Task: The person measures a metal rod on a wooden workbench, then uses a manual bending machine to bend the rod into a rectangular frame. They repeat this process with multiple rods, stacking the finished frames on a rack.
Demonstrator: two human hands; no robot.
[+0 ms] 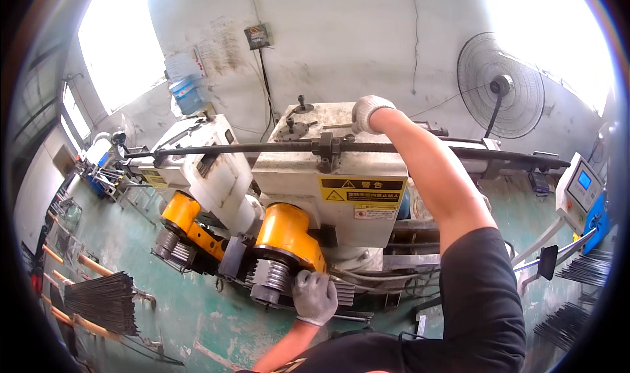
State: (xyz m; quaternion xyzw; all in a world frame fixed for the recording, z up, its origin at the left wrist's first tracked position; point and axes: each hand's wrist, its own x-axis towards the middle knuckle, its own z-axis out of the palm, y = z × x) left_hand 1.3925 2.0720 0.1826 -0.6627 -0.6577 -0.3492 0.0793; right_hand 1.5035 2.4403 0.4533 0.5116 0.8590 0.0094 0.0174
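My left hand [315, 299], in a grey knit glove, is just right of the ribbed metal die [270, 278] under a yellow machine head [287, 236]. Its fingers are curled in against the head's lower edge; whatever they hold is hidden. My right arm reaches over the white machine housing [289, 176]. On its top, my right hand [372, 114], gloved too, is closed in a fist beside a thin rod [337, 125]; I cannot make out whether it grips the rod. A long dark bar [275, 148] runs across the housing's front, below the right hand, through a clamp block [325, 148].
A second yellow head [180, 211] stands to the left. Bundles of dark rods lie on a rack [102, 301] at left and at the right edge [584, 268]. A control panel [581, 186] stands at right, a large fan [501, 84] behind. Cables [394, 278] hang below the housing.
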